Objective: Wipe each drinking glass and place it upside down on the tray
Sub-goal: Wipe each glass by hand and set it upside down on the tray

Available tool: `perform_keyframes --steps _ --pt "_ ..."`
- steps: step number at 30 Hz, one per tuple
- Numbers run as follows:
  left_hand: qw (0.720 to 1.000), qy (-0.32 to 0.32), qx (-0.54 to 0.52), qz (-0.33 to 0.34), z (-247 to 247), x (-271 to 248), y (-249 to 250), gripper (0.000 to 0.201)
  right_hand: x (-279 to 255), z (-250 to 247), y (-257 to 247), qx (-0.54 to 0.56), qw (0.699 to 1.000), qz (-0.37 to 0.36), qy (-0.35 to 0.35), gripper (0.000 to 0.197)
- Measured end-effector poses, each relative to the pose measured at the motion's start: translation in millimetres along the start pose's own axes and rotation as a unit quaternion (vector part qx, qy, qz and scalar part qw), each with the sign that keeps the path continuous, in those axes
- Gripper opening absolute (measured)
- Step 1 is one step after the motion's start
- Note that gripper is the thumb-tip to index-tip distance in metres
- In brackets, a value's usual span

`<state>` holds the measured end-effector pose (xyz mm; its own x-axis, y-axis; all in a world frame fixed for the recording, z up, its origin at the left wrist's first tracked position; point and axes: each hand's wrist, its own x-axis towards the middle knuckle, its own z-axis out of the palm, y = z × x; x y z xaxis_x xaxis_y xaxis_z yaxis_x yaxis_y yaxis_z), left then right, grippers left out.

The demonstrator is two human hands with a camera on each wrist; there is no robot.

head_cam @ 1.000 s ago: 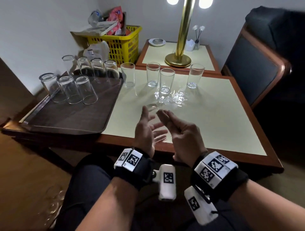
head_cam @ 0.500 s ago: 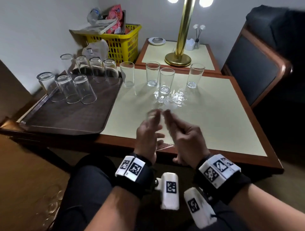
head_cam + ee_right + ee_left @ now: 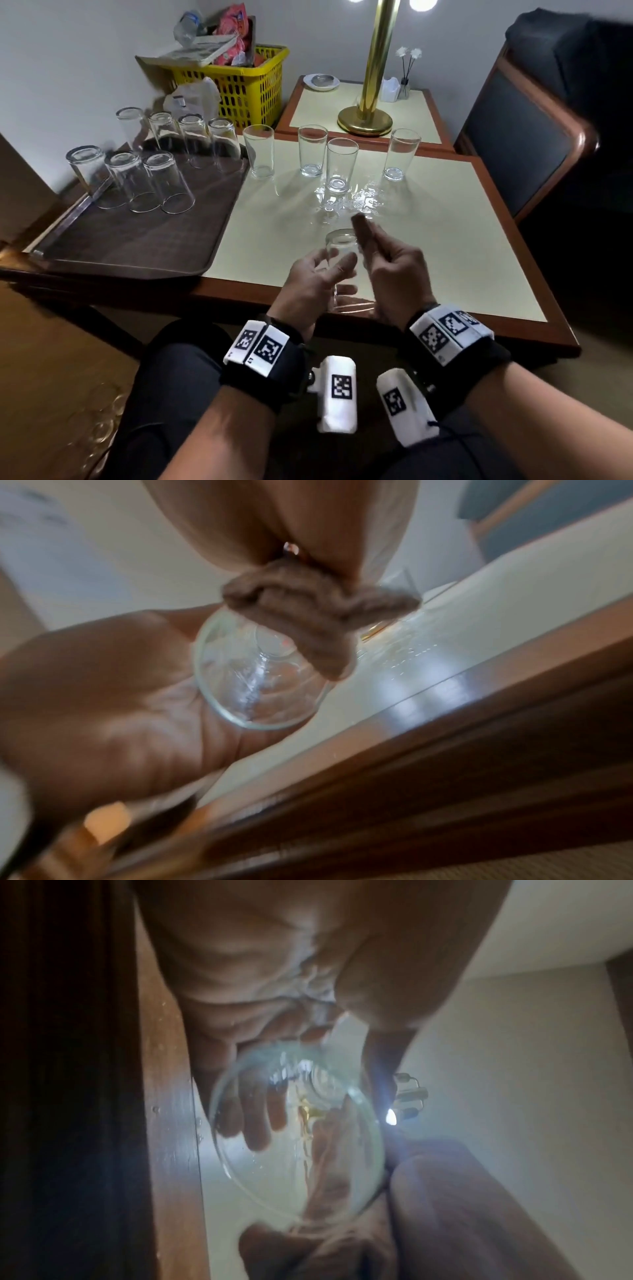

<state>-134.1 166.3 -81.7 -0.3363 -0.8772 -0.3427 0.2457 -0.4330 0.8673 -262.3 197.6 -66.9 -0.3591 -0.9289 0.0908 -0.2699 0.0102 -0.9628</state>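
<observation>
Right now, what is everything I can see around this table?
Clear glasses upside down: seven, on the dark brown tray, left.
Clear glasses upright: four, on the cream table.
Clear glass in hand: one, base up, above the table's near edge.
Brown cloth: one, against that glass.
Yellow plastic basket: one, holding clutter, behind the tray.
Brass lamp: one, on the far small table.
Blue chair: one, right.
Left hand: holds the glass.
Right hand: pinches the cloth.

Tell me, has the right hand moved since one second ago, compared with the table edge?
Yes. The right hand, pinching the cloth, has reached farther over the table, away from its near edge, onto the held glass.
</observation>
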Motion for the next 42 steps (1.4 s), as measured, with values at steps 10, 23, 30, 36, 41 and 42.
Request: perform_keyframes --steps 10,23,30,36,41,42 --pt "0.996 0.073 0.009 0.039 5.1 3.2 2.9 0.07 5.0 0.2 -6.0 -0.015 0.999 -0.015 -0.034 0.036" --pt "0.993 0.054 -0.086 -0.052 -12.2 8.7 5.1 0.069 -8.2 14.8 -11.0 -0.064 0.99 -0.082 -0.096 0.038" --pt "0.989 0.088 -0.117 0.001 -13.6 5.2 7.3 0.079 -9.6 21.5 -10.9 -0.087 0.982 -0.136 -0.099 0.043" --pt "0.998 0.008 -0.052 0.018 -15.4 0.4 9.6 0.058 8.5 16.3 -15.2 -0.014 0.999 -0.042 -0.029 0.035" --pt "0.993 0.071 -0.084 -0.042 -18.0 6.2 11.8 0.066 -7.4 23.1 -15.4 -0.002 0.995 -0.039 -0.092 0.031" --pt "0.997 0.035 -0.053 -0.044 -16.2 2.3 12.7 0.053 0.0 20.8 -12.4 0.007 0.998 -0.022 -0.06 0.027"
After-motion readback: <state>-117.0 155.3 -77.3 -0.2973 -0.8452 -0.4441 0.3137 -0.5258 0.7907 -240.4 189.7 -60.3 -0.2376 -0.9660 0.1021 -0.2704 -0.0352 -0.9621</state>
